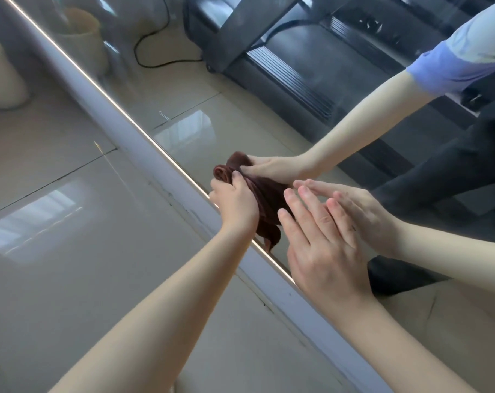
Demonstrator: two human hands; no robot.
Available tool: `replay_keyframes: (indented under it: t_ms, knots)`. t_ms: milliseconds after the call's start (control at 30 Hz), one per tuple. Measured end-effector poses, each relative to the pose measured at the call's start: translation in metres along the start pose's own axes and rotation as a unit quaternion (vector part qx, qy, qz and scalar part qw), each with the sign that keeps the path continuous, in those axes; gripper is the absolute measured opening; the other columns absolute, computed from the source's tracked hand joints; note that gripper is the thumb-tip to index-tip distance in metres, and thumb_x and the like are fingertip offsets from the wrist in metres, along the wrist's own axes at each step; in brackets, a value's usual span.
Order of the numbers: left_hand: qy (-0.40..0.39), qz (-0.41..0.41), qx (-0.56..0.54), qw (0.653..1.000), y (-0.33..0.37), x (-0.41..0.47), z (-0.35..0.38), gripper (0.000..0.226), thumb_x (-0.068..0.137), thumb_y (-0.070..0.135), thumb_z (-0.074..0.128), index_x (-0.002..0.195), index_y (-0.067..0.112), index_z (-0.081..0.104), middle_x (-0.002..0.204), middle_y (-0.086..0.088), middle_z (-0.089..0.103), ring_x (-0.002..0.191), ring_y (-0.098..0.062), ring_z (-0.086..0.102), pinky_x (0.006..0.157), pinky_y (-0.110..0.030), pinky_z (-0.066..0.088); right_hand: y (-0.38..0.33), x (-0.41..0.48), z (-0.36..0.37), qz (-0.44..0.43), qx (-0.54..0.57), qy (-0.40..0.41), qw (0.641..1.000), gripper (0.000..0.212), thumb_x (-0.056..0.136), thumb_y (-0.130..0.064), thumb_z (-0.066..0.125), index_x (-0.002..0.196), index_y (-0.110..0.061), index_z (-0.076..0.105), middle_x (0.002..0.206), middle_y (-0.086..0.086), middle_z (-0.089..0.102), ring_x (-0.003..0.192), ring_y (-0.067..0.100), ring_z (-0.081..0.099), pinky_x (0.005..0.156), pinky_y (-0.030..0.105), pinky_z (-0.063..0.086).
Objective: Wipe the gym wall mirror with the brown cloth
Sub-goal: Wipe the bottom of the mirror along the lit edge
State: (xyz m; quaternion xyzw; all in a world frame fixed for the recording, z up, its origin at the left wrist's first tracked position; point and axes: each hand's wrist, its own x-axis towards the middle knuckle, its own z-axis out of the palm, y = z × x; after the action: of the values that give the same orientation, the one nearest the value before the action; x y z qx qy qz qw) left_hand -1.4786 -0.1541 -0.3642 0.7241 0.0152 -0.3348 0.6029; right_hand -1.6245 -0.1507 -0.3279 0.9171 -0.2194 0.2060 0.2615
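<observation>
The left hand (235,205) grips the brown cloth (266,194) in a tight bunch against the wall mirror (184,131), low down by its bottom edge. The right hand (323,245) lies flat beside it, its straight fingers meeting their own reflection, so it is on the glass or all but. That bare palm will likely leave prints on the mirror. The wadded cloth touches little glass and may leave streaks. Its hanging tail, near the pale frame strip (113,120), could pick up grit there and drag it across the mirror.
</observation>
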Motion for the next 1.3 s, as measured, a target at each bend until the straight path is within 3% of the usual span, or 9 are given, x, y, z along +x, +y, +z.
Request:
replay_keyframes:
  t_ms: [167,300,500,667,867,1000,1067,1233,1300]
  knots:
    - [0.012,-0.015,0.0,1.0,0.005,0.016,-0.004,0.042,0.107,0.032,0.036,0.142,0.01,0.036,0.141,-0.014,0.039,0.126,-0.032,0.047,0.106,-0.042,0.041,0.001,0.001,0.001,-0.005,0.006,0.0,1.0,0.041,0.099,-0.006,0.035,0.123,-0.005,0.067,0.141,0.013,0.056,0.136,0.027,0.048,0.122,0.038,0.013]
    - [-0.011,0.05,-0.002,0.999,-0.002,-0.015,0.0,0.033,0.107,0.028,0.037,0.133,0.009,0.04,0.129,-0.008,0.041,0.107,-0.021,0.046,0.092,-0.029,0.035,-0.001,0.0,0.004,0.002,0.008,0.005,1.0,0.037,0.098,-0.006,0.041,0.122,-0.005,0.068,0.141,0.013,0.056,0.137,0.026,0.045,0.122,0.038,0.012]
    - [0.039,-0.069,-0.01,0.997,0.011,0.05,-0.01,0.045,0.106,0.036,0.036,0.146,0.014,0.033,0.146,-0.014,0.041,0.128,-0.035,0.049,0.107,-0.042,0.04,0.003,-0.001,0.004,-0.021,0.0,0.003,1.0,0.041,0.099,-0.007,0.034,0.124,-0.005,0.067,0.141,0.013,0.056,0.137,0.025,0.044,0.121,0.037,0.013]
    - [-0.035,0.042,-0.008,0.998,-0.004,-0.015,-0.005,0.039,0.103,0.019,0.038,0.141,0.01,0.039,0.138,-0.012,0.041,0.12,-0.024,0.046,0.102,-0.032,0.037,0.005,-0.003,0.009,-0.02,-0.003,0.012,1.0,0.042,0.101,-0.008,0.033,0.124,-0.007,0.068,0.141,0.011,0.056,0.137,0.022,0.042,0.12,0.036,0.015]
    - [0.048,0.056,-0.015,0.997,0.01,0.035,-0.007,0.038,0.105,0.024,0.037,0.14,0.011,0.041,0.137,-0.015,0.04,0.125,-0.031,0.048,0.11,-0.05,0.039,0.007,-0.003,0.008,-0.037,-0.007,0.011,0.999,0.04,0.1,-0.007,0.035,0.124,-0.007,0.067,0.141,0.011,0.056,0.137,0.023,0.04,0.121,0.036,0.012]
    - [-0.016,0.237,0.036,0.971,-0.017,0.013,-0.012,0.045,0.091,0.022,0.04,0.132,0.006,0.049,0.12,-0.027,0.05,0.111,-0.045,0.055,0.096,-0.062,0.046,0.006,-0.005,0.009,-0.034,-0.013,0.007,0.999,0.043,0.098,-0.008,0.034,0.128,-0.007,0.065,0.144,0.01,0.054,0.138,0.022,0.04,0.122,0.037,0.012]
    - [-0.059,0.283,0.074,0.955,-0.029,0.0,-0.01,0.049,0.087,0.019,0.04,0.131,0.0,0.05,0.117,-0.025,0.053,0.111,-0.04,0.055,0.097,-0.056,0.046,0.005,-0.005,0.01,-0.03,-0.015,0.006,0.999,0.043,0.098,-0.008,0.034,0.128,-0.008,0.065,0.144,0.009,0.053,0.139,0.021,0.041,0.122,0.037,0.012]
    - [0.039,0.179,0.008,0.983,-0.01,0.025,-0.01,0.028,0.101,0.009,0.039,0.126,0.001,0.05,0.123,-0.019,0.048,0.11,-0.028,0.054,0.103,-0.045,0.043,0.007,-0.004,0.01,-0.041,-0.012,0.011,0.999,0.04,0.098,-0.007,0.037,0.125,-0.008,0.067,0.142,0.01,0.055,0.138,0.023,0.04,0.121,0.037,0.014]
    - [0.025,0.15,0.007,0.988,-0.013,0.026,-0.013,0.02,0.103,0.014,0.04,0.12,0.013,0.05,0.123,-0.014,0.045,0.104,-0.025,0.057,0.099,-0.05,0.048,0.007,-0.005,0.011,-0.041,-0.011,0.017,0.999,0.039,0.098,-0.007,0.038,0.124,-0.008,0.068,0.141,0.01,0.056,0.137,0.022,0.041,0.12,0.037,0.015]
